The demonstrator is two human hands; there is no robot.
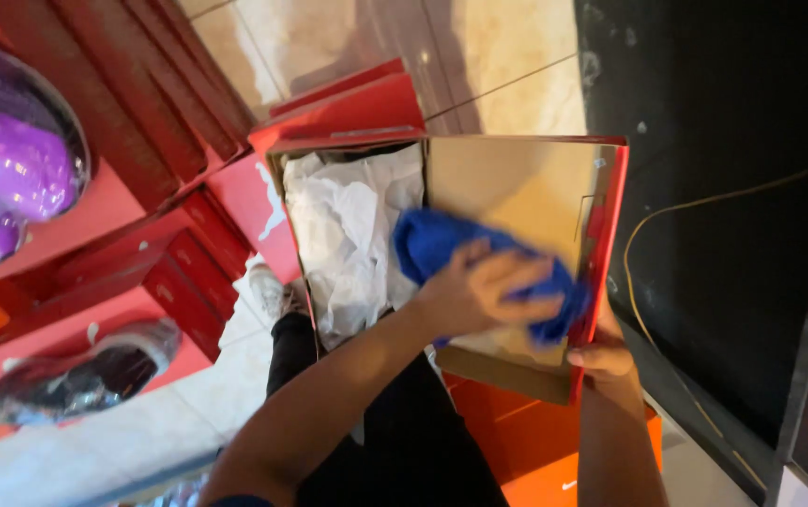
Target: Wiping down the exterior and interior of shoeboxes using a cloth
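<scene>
The left hand (479,291) reaches across from the lower left, its forearm angled up over the person's dark trousers (395,432), and lies palm-down on a crumpled blue cloth (442,246). Its fingers are spread and curled over the cloth, pressing it against the bare brown cardboard floor of an open red shoebox (526,188). The cloth sits in the right half of the box, towards the near edge. White tissue paper (348,235), loosely bunched, fills the left half of the box, just beside the cloth.

The right hand (601,359) comes up from below at the right, forearm nearly vertical, and grips the near right corner of the box, thumb on the red rim and the other fingers hidden behind the wall.

An orange box (535,441) lies under the near corner. To the far left stand red shelves (141,235) with a glossy purple shoe (10,160) and a dark shoe (85,376).
</scene>
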